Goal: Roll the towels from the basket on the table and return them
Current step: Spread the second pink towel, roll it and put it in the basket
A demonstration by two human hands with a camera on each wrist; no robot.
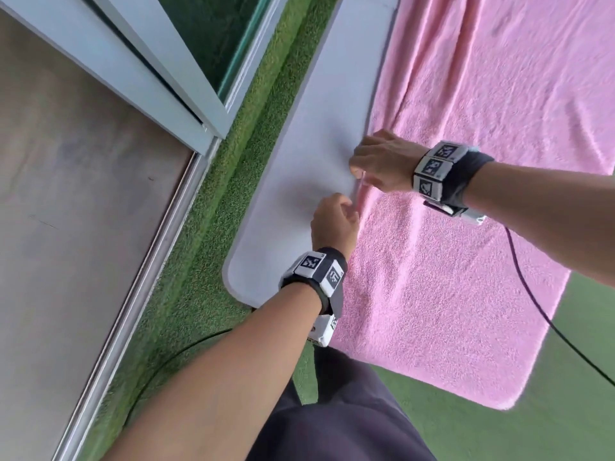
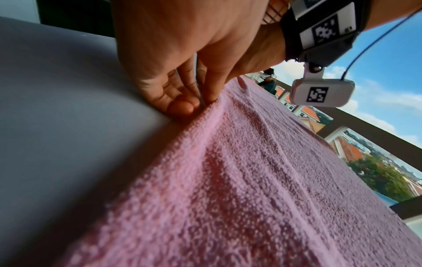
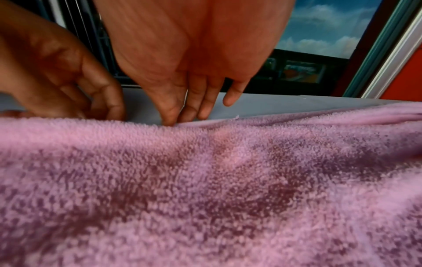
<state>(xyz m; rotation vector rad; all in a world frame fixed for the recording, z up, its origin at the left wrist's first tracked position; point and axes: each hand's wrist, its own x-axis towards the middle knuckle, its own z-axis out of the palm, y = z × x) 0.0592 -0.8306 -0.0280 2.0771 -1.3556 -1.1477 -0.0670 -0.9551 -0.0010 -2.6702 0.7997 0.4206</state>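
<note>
Both hands, left hand (image 1: 334, 221) and right hand (image 1: 382, 161), pinch the towel (image 1: 449, 261) edge.

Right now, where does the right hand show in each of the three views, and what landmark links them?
Head: right hand at centre, right of the left hand, at the towel edge.
Left wrist: top centre, fingers pinching the towel edge.
Right wrist: top centre, fingers down on the edge; the left hand sits at far left.
Shared landmark: the towel edge against the grey table.
</note>
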